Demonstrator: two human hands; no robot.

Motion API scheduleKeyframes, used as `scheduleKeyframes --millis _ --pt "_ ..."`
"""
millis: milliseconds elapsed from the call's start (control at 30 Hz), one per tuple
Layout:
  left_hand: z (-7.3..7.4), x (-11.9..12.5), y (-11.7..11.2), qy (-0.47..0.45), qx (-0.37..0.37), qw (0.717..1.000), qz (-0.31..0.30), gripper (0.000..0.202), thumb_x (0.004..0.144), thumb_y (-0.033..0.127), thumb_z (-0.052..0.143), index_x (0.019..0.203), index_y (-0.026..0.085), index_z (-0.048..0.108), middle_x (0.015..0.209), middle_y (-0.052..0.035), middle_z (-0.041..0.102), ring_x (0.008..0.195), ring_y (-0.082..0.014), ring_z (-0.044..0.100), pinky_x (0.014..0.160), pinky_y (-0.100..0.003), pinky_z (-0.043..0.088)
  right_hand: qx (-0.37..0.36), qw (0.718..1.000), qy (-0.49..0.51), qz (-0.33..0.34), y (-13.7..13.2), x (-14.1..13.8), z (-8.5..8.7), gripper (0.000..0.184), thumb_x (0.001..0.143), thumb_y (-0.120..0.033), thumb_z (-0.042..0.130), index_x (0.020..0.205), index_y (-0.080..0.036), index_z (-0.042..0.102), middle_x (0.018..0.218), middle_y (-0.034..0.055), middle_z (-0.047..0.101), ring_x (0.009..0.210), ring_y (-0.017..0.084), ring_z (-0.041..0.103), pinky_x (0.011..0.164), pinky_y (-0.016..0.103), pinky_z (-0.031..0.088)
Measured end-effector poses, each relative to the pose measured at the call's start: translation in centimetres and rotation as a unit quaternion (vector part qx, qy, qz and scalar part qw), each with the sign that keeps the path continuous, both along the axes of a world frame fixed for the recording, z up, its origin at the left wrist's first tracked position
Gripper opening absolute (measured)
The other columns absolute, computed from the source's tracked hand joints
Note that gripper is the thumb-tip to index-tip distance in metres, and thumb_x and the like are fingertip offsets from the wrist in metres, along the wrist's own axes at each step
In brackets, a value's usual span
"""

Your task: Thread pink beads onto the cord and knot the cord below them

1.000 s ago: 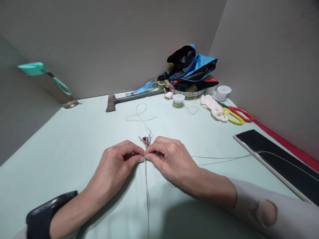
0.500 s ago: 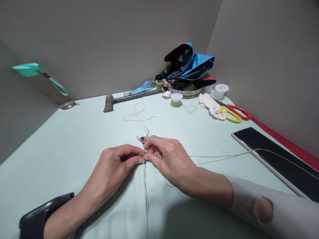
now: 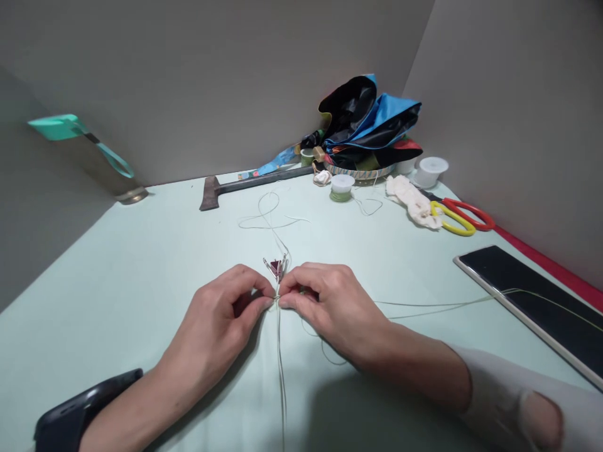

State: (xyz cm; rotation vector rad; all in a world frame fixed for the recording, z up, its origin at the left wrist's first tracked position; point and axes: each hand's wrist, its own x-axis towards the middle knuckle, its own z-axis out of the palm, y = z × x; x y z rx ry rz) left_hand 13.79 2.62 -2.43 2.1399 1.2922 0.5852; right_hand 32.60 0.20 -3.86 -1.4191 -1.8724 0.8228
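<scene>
Pale green cord [image 3: 280, 358] runs down the middle of the table toward me, with its upper part between my hands. My left hand [image 3: 223, 314] pinches the cord from the left, thumb against forefinger. From the right, my right hand [image 3: 330, 301] pinches it too, its fingertips close to the left ones. Just beyond the fingers lies a small dark red piece with safety pins [image 3: 276, 267], joined to the cord. Further strands trail from behind my right hand across the phone at the right. The crossing of strands between the fingertips is too small to make out.
A hammer-like tool with a metal head [image 3: 210, 193] lies at the back. Behind the hands are a cord spool [image 3: 342, 188], a blue and black bag [image 3: 377, 125], white cloth [image 3: 412, 201] and scissors [image 3: 464, 216]. A phone [image 3: 527, 301] lies right; a tape roll [image 3: 132, 196] stands back left.
The fingertips of both hands have drawn slightly apart, showing the cord between them. My right hand has shifted a little right. The whole view has moved slightly.
</scene>
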Motion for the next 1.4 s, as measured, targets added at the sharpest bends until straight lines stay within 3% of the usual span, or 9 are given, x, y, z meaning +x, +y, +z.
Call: scheduleKeyframes --millis 133,300,467,567,800,1000,1200,1400 --pt "0.1 0.1 -0.2 0.026 -0.003 1.000 0.017 0.013 0.091 0.029 0.049 0.088 0.024 0.061 0.060 0.0058 0.055 0.052 -0.0146 0.045 0.050 -0.028 0.034 -0.023 0.999 -0.041 -0.001 0.1 0.0 0.2 0.005 0.090 -0.016 0.070 0.090 -0.018 0.074 0.088 0.0016 0.074 0.079 0.014 0.062 0.073 0.027 0.043" --pt "0.2 0.0 -0.5 0.021 0.005 1.000 0.007 0.017 0.089 0.023 0.039 0.089 0.024 0.057 0.072 0.0025 0.061 0.062 -0.0170 0.054 0.058 -0.030 0.040 -0.007 0.997 -0.070 0.011 0.1 0.0 -0.1 0.008 0.091 -0.017 0.070 0.096 -0.018 0.076 0.094 0.0043 0.075 0.086 0.016 0.067 0.080 0.029 0.046" --pt "0.2 -0.2 -0.5 0.047 -0.021 0.999 -0.009 0.025 0.096 0.041 0.045 0.091 0.024 0.063 0.085 -0.0010 0.064 0.072 -0.0193 0.058 0.065 -0.033 0.044 -0.013 0.997 -0.074 0.008 -0.1 0.0 -0.2 0.009 0.093 -0.019 0.068 0.098 -0.019 0.076 0.096 0.0041 0.075 0.087 0.017 0.067 0.080 0.030 0.047" --pt "0.0 -0.2 -0.2 0.046 -0.014 0.999 -0.024 0.025 0.095 0.039 0.048 0.087 0.024 0.065 0.085 -0.0012 0.062 0.074 -0.0189 0.057 0.067 -0.033 0.044 -0.013 0.997 -0.080 0.013 0.0 -0.1 -0.1 0.010 0.093 -0.019 0.068 0.099 -0.020 0.076 0.097 0.0034 0.075 0.088 0.017 0.067 0.081 0.030 0.047" --pt "-0.2 0.1 0.1 0.024 -0.029 0.999 0.006 0.016 0.091 0.033 0.050 0.082 0.024 0.059 0.068 0.0036 0.056 0.058 -0.0153 0.048 0.053 -0.029 0.035 0.002 0.996 -0.082 0.015 0.0 0.0 -0.2 0.010 0.093 -0.018 0.068 0.098 -0.019 0.076 0.095 0.0040 0.075 0.086 0.016 0.067 0.081 0.030 0.047" --pt "-0.2 -0.3 0.1 -0.042 -0.094 0.995 0.000 0.012 0.095 0.033 0.047 0.086 0.025 0.051 0.077 0.0034 0.059 0.068 -0.0157 0.051 0.058 -0.028 0.037 -0.004 0.997 -0.072 0.023 -0.1 0.0 0.0 0.010 0.093 -0.017 0.067 0.094 -0.018 0.077 0.096 0.0047 0.075 0.087 0.017 0.068 0.083 0.030 0.049" --pt "0.1 -0.6 0.6 -0.163 -0.148 0.975 -0.016 0.012 0.093 0.028 0.055 0.083 0.024 0.055 0.078 0.0028 0.061 0.070 -0.0128 0.051 0.062 -0.024 0.039 -0.017 0.996 -0.082 0.022 -0.1 0.0 0.2 0.011 0.093 -0.017 0.068 0.097 -0.018 0.078 0.097 0.0053 0.075 0.088 0.017 0.068 0.084 0.031 0.049" --pt "0.5 -0.8 0.9 -0.260 -0.252 0.932 0.007 0.010 0.090 0.029 0.064 0.083 0.023 0.068 0.070 0.0039 0.061 0.050 -0.0062 0.030 0.045 -0.023 0.021 0.008 0.997 -0.075 0.016 -0.1 0.1 -0.2 0.010 0.092 -0.018 0.070 0.096 -0.017 0.078 0.093 0.0046 0.075 0.085 0.017 0.068 0.079 0.030 0.048"
